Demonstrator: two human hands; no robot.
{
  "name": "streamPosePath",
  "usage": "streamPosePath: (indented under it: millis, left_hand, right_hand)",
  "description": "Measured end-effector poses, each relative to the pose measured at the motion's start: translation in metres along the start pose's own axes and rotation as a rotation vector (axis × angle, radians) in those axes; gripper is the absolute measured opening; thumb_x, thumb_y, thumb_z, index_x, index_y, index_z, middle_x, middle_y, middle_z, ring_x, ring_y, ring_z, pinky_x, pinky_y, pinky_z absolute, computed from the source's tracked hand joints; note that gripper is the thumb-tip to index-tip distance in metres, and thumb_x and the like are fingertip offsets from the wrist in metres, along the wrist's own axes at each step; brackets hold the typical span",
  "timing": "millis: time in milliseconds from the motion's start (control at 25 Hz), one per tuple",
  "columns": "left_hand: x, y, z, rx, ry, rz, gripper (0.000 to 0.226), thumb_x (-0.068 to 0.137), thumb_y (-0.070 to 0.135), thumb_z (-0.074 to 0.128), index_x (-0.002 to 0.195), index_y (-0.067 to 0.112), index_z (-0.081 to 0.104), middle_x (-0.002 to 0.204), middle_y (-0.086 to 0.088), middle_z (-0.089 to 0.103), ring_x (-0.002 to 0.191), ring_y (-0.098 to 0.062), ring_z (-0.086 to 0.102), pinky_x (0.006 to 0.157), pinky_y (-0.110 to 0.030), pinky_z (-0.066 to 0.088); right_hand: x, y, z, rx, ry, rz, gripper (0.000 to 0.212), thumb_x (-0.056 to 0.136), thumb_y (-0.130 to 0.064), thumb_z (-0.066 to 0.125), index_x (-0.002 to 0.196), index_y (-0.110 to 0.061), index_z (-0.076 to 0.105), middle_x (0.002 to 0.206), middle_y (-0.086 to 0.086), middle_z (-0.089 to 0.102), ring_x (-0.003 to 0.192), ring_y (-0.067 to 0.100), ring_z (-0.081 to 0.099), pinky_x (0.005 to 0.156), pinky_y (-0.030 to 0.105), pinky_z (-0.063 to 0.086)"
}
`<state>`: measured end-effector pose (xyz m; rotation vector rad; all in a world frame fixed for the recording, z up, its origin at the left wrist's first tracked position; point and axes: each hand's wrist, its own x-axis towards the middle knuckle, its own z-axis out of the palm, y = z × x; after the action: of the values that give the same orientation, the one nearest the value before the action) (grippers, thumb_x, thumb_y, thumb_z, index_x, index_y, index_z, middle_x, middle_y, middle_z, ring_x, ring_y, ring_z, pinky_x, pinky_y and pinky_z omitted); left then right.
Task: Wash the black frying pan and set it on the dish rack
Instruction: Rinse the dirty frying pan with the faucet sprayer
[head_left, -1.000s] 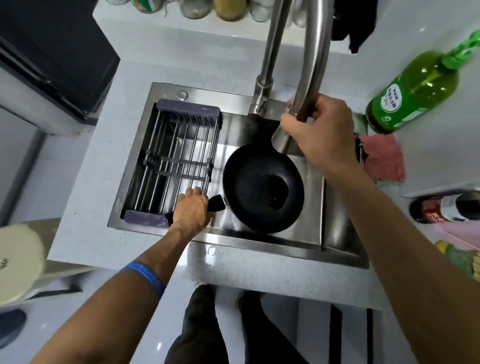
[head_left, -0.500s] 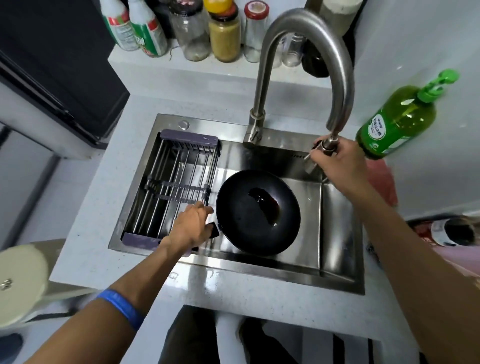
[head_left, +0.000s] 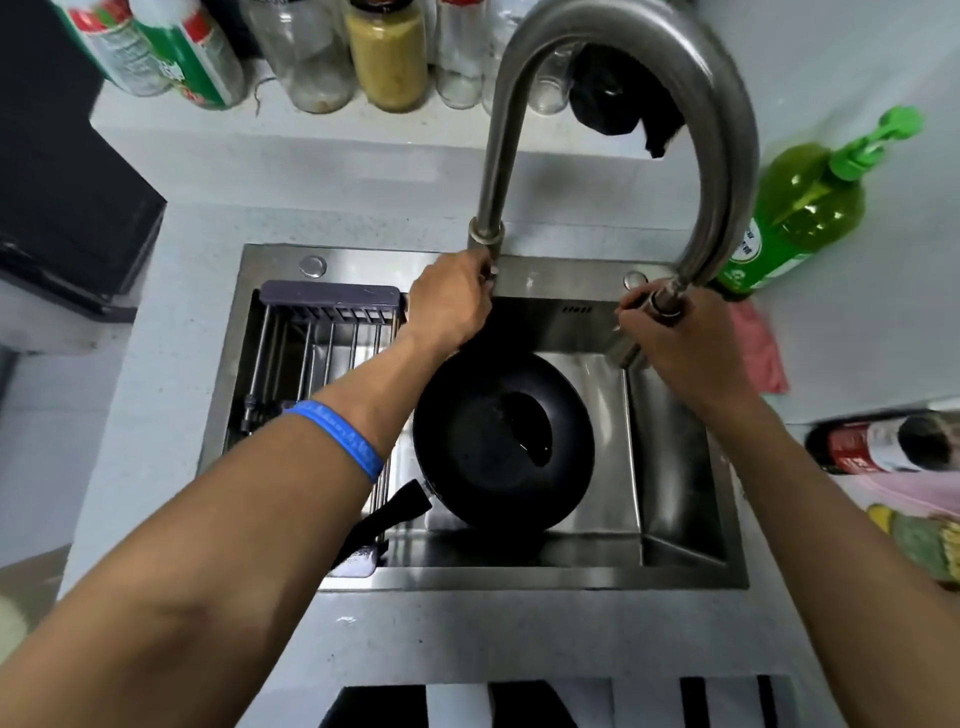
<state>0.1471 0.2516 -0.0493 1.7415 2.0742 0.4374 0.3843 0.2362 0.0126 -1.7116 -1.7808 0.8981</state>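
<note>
The black frying pan (head_left: 498, 441) lies in the steel sink (head_left: 685, 467) with a little dark liquid pooled in it; its handle (head_left: 384, 514) points toward the near left and nobody holds it. The dish rack (head_left: 322, 332) spans the sink's left side, empty. My left hand (head_left: 449, 301) grips the tap lever at the base of the tall curved faucet (head_left: 727, 156). My right hand (head_left: 675, 338) holds the faucet's spray head, pulled down at the right of the sink. No water is visibly flowing.
A green soap pump bottle (head_left: 800, 208) stands right of the faucet, a pink cloth (head_left: 758, 348) below it. Jars and bottles (head_left: 384, 57) line the back ledge. A red-labelled bottle (head_left: 883, 441) lies on the right counter. A black appliance (head_left: 62, 208) sits at left.
My left hand let go of the pan handle and moved up to the tap lever. My right hand keeps hold of the spray head. The pan stayed in the sink.
</note>
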Motion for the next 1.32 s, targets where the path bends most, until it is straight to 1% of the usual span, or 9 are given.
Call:
streamPosePath:
  millis: [120, 240, 480, 640, 720, 840, 1000, 1120, 1320]
  left_hand:
    - [0.008, -0.003, -0.005, 0.062, -0.010, 0.060, 0.025, 0.088, 0.039, 0.059, 0.108, 0.023, 0.063, 0.096, -0.010, 0.069, 0.091, -0.035, 0.064, 0.075, -0.039, 0.050]
    - [0.010, 0.001, -0.006, 0.061, 0.000, 0.085, 0.022, 0.090, 0.034, 0.055, 0.107, 0.021, 0.062, 0.096, -0.012, 0.067, 0.090, -0.037, 0.063, 0.074, -0.039, 0.049]
    - [-0.012, -0.030, -0.009, -0.018, -0.010, -0.138, 0.013, 0.090, 0.033, 0.057, 0.091, 0.022, 0.064, 0.091, -0.001, 0.069, 0.091, -0.030, 0.063, 0.069, -0.030, 0.040]
    - [-0.019, -0.034, -0.014, -0.028, -0.065, -0.183, 0.028, 0.093, 0.026, 0.054, 0.119, 0.027, 0.065, 0.115, -0.006, 0.069, 0.109, -0.031, 0.061, 0.081, -0.034, 0.045]
    - [-0.046, -0.038, -0.013, -0.078, -0.134, -0.160, 0.051, 0.095, 0.026, 0.054, 0.144, 0.025, 0.043, 0.129, -0.008, 0.062, 0.115, -0.033, 0.058, 0.093, -0.040, 0.047]
    - [-0.118, -0.057, -0.006, -0.163, -0.201, -0.231, 0.060, 0.094, 0.026, 0.058, 0.149, 0.022, 0.034, 0.133, -0.007, 0.059, 0.117, -0.030, 0.057, 0.097, -0.039, 0.045]
    - [-0.206, -0.085, 0.012, 0.130, -0.349, -0.243, 0.035, 0.091, 0.030, 0.057, 0.125, 0.024, 0.061, 0.122, 0.000, 0.064, 0.111, -0.021, 0.060, 0.096, -0.035, 0.043]
    - [-0.242, -0.095, 0.015, 0.272, -0.439, -0.227, 0.029, 0.093, 0.028, 0.058, 0.122, 0.025, 0.060, 0.109, 0.004, 0.063, 0.093, -0.014, 0.060, 0.088, -0.030, 0.048]
    - [-0.250, -0.101, 0.020, 0.353, -0.433, -0.221, 0.036, 0.091, 0.025, 0.065, 0.126, 0.028, 0.057, 0.113, 0.004, 0.065, 0.102, -0.015, 0.063, 0.093, -0.029, 0.049]
  right_hand:
    - [-0.001, 0.001, 0.002, 0.008, 0.026, -0.010, 0.011, 0.076, -0.018, 0.067, 0.077, -0.024, 0.076, 0.075, 0.002, 0.074, 0.077, 0.019, 0.071, 0.078, 0.042, 0.058]
    - [0.000, -0.002, 0.009, 0.062, 0.033, -0.012, 0.017, 0.075, -0.015, 0.067, 0.071, -0.030, 0.073, 0.074, 0.001, 0.074, 0.077, 0.016, 0.070, 0.078, 0.036, 0.057]
    - [-0.004, 0.000, 0.007, 0.096, 0.037, -0.015, 0.012, 0.071, -0.020, 0.065, 0.071, -0.028, 0.073, 0.076, 0.004, 0.074, 0.078, 0.020, 0.070, 0.075, 0.037, 0.056]
    - [-0.007, 0.002, 0.006, 0.071, 0.019, 0.009, 0.015, 0.075, -0.018, 0.069, 0.067, -0.030, 0.072, 0.069, -0.001, 0.072, 0.065, 0.012, 0.066, 0.064, 0.033, 0.054]
    - [-0.011, -0.005, 0.001, 0.066, -0.009, 0.045, 0.008, 0.075, -0.024, 0.069, 0.070, -0.022, 0.074, 0.064, 0.000, 0.070, 0.057, 0.010, 0.063, 0.059, 0.031, 0.051]
    - [-0.018, -0.020, -0.009, -0.055, -0.083, 0.126, 0.020, 0.079, -0.029, 0.066, 0.067, -0.012, 0.069, 0.052, -0.005, 0.062, 0.054, 0.009, 0.063, 0.052, 0.011, 0.043]
    - [-0.025, -0.024, -0.006, -0.076, -0.107, 0.200, 0.025, 0.082, -0.032, 0.068, 0.067, -0.012, 0.068, 0.051, -0.010, 0.063, 0.059, 0.009, 0.063, 0.056, 0.024, 0.039]
    - [-0.026, -0.024, -0.006, -0.165, -0.105, 0.224, 0.033, 0.077, -0.048, 0.065, 0.071, -0.016, 0.071, 0.065, -0.006, 0.069, 0.071, 0.016, 0.067, 0.067, 0.029, 0.050]
    - [-0.033, -0.027, -0.014, -0.321, -0.182, 0.230, 0.034, 0.078, -0.050, 0.066, 0.072, -0.017, 0.069, 0.068, -0.006, 0.066, 0.070, 0.015, 0.062, 0.067, 0.030, 0.045]
